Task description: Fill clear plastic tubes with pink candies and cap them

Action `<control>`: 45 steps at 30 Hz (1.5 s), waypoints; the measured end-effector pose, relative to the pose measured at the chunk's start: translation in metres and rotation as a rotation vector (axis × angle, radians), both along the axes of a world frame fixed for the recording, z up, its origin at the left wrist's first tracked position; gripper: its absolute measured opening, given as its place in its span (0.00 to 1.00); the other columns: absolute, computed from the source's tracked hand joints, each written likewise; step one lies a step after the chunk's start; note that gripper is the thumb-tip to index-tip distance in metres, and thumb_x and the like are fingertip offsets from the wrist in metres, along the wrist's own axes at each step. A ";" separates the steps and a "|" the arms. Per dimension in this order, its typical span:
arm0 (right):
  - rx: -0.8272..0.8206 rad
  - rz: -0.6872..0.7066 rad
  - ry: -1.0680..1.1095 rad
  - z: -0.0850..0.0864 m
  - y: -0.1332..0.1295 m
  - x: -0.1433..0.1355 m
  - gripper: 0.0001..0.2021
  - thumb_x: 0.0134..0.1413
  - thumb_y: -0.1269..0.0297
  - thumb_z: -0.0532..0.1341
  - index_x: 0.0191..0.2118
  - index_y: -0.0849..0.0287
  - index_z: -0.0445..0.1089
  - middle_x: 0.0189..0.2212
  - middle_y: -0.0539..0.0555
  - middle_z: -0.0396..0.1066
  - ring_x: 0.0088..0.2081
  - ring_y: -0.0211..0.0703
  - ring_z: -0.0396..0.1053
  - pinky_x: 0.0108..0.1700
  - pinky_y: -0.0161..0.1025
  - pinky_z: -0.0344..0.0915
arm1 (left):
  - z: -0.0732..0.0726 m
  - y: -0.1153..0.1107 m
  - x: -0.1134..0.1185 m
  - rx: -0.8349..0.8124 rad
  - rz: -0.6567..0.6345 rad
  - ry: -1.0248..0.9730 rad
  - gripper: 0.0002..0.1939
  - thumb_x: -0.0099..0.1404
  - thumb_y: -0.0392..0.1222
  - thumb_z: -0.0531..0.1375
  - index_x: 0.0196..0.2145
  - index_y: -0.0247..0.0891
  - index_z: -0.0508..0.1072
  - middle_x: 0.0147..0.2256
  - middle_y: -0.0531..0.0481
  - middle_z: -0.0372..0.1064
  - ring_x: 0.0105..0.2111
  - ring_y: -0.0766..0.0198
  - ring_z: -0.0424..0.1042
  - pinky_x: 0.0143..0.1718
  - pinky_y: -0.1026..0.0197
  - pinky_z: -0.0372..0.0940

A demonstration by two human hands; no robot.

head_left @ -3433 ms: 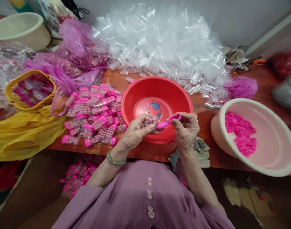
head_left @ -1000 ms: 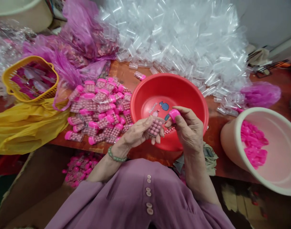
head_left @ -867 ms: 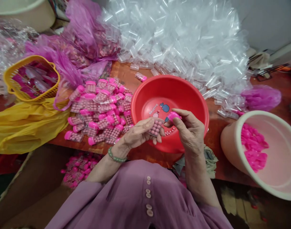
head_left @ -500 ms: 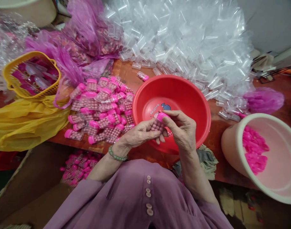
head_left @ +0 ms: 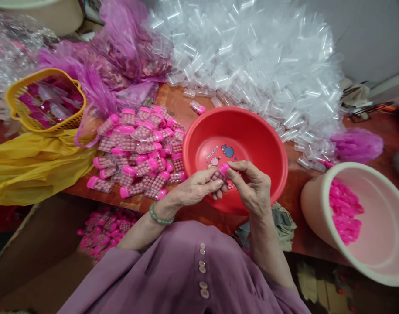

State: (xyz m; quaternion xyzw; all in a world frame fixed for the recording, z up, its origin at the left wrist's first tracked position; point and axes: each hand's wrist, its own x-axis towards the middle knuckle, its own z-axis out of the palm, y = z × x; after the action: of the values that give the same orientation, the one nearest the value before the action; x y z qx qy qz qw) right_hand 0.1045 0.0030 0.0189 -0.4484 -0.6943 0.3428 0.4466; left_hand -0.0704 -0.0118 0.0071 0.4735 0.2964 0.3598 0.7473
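Over the near part of the red basin (head_left: 199, 131), my left hand (head_left: 194, 187) is wrapped round a small clear bottle of pink beads (head_left: 217, 175). Its pink cap (head_left: 224, 168) is pinched between the thumb and fingers of my right hand (head_left: 254, 185). A few pink beads (head_left: 230, 185) lie in the basin below my hands. Left of the basin, filled bottles with pink caps (head_left: 137, 148) form a pile. One more capped bottle (head_left: 197, 107) lies behind the basin's rim.
Clear empty bottles (head_left: 251, 56) are heaped at the back. On the right stands a pale bucket (head_left: 317, 196) with pink caps (head_left: 345, 209). A yellow basket (head_left: 14, 102) and yellow bag (head_left: 39, 168) are at left. A cardboard box (head_left: 39, 248) sits below the table's edge.
Both hands have moved slightly down in view with the bottle. The view has shifted a little, and the print in the basin shows more.
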 end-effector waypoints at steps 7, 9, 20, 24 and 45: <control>0.109 0.079 -0.079 0.001 -0.005 0.008 0.05 0.63 0.69 0.62 0.42 0.54 0.73 0.33 0.50 0.75 0.35 0.38 0.72 0.40 0.39 0.70 | 0.006 -0.001 0.003 0.068 -0.021 0.170 0.16 0.69 0.54 0.55 0.38 0.35 0.64 0.32 0.50 0.65 0.29 0.68 0.65 0.32 0.61 0.62; 0.210 0.078 -0.184 0.000 -0.007 0.007 0.09 0.63 0.66 0.62 0.48 0.54 0.71 0.39 0.53 0.75 0.38 0.41 0.73 0.43 0.42 0.71 | 0.003 0.002 0.002 0.038 -0.010 0.093 0.20 0.67 0.57 0.57 0.38 0.35 0.65 0.32 0.50 0.65 0.28 0.68 0.65 0.32 0.62 0.62; 0.700 -0.044 -0.603 -0.010 0.000 -0.006 0.34 0.57 0.54 0.58 0.66 0.63 0.53 0.42 0.64 0.72 0.41 0.54 0.70 0.43 0.50 0.66 | 0.004 0.008 0.010 -0.047 0.063 -0.188 0.21 0.64 0.57 0.63 0.37 0.34 0.68 0.32 0.51 0.66 0.32 0.69 0.65 0.37 0.64 0.63; 0.744 -0.015 -0.630 -0.008 0.004 -0.003 0.32 0.56 0.53 0.57 0.64 0.62 0.55 0.39 0.64 0.72 0.37 0.53 0.70 0.41 0.49 0.65 | 0.006 0.009 0.009 -0.069 0.039 -0.203 0.22 0.63 0.58 0.64 0.36 0.33 0.68 0.31 0.50 0.65 0.32 0.68 0.65 0.36 0.64 0.63; 0.775 0.146 -0.552 -0.013 0.021 0.001 0.37 0.56 0.49 0.60 0.65 0.67 0.55 0.41 0.66 0.74 0.41 0.55 0.74 0.40 0.50 0.71 | -0.001 0.021 0.043 -0.541 0.302 -0.174 0.30 0.68 0.63 0.52 0.20 0.37 0.67 0.15 0.49 0.62 0.15 0.68 0.60 0.18 0.62 0.57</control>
State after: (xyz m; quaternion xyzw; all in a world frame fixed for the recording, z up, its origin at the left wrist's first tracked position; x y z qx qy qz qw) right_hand 0.1058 0.0239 0.0064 -0.2734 -0.8931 -0.0425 0.3548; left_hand -0.0277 0.0097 0.0060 0.1760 0.3834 0.4141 0.8066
